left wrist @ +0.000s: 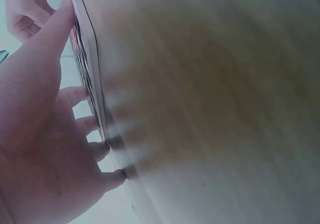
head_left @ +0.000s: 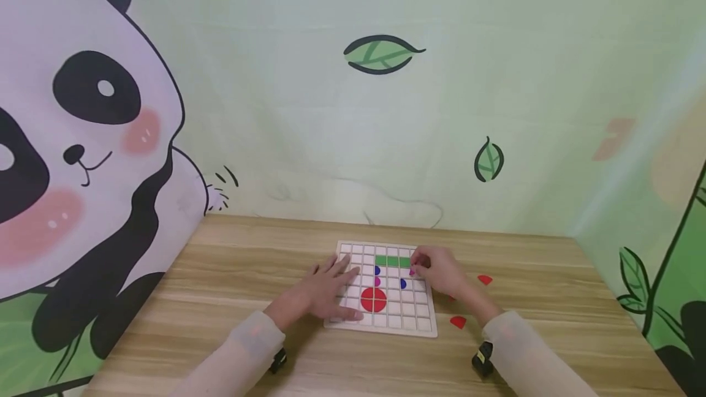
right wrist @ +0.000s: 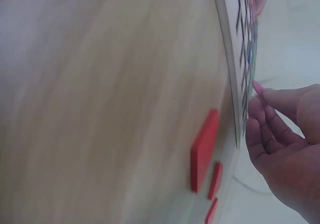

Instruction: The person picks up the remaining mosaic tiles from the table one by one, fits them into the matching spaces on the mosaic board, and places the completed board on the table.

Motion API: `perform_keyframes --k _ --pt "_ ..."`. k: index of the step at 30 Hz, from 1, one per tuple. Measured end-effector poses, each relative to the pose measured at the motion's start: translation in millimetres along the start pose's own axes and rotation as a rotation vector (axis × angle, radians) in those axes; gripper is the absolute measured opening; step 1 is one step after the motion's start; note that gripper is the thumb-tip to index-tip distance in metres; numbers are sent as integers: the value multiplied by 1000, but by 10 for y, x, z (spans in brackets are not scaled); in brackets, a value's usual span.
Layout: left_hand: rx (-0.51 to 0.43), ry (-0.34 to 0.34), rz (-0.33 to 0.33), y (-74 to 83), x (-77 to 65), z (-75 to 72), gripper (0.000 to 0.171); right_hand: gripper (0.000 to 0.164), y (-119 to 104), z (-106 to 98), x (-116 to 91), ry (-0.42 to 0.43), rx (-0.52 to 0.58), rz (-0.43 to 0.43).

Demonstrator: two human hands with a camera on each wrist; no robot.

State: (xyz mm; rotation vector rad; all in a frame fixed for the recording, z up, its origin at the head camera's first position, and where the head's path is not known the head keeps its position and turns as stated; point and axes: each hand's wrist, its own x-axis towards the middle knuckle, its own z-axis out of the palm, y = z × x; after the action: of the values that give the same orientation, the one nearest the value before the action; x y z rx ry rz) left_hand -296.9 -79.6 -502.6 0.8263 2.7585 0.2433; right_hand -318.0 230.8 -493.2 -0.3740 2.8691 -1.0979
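A white gridded board (head_left: 405, 322) lies flat on the table, with green squares (head_left: 393, 261) in a row, a red circle (head_left: 373, 299) of quarter pieces, and blue and magenta half-round pieces set in its cells. Fingers spread, my left hand (head_left: 325, 291) rests on the board's left side; the left wrist view shows its fingertips along the edge. Over the upper right of the board, my right hand (head_left: 441, 269) pinches a small magenta piece (right wrist: 258, 87) between thumb and fingers. Its exact shape is partly hidden by the fingertips.
Several loose red pieces lie on the wooden table (head_left: 248, 274) right of the board, among them a near one (head_left: 458, 322) and a farther one (head_left: 485, 279). Behind the table hangs a printed cloth backdrop (head_left: 309, 139) with a panda and leaves.
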Motion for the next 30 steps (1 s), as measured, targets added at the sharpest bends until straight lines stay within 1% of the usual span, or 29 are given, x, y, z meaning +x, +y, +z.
perform_keyframes --k 3,6,12,16,22,30 --pt "-16 -7 0 -5 -20 6 107 7 -21 84 31 -3 2 18" --pt "-25 -5 4 -7 -30 7 107 8 -36 137 61 9 -4 14" --pt "-12 1 4 3 -15 -29 106 9 -67 156 94 0 0 -7" --pt "-14 -3 3 12 -19 -42 106 10 -48 181 101 7 3 6" --pt "-16 0 13 9 -36 -10 107 11 -45 221 83 7 -2 30" --pt "-16 8 13 -4 -9 -13 107 10 -81 213 105 11 10 35"
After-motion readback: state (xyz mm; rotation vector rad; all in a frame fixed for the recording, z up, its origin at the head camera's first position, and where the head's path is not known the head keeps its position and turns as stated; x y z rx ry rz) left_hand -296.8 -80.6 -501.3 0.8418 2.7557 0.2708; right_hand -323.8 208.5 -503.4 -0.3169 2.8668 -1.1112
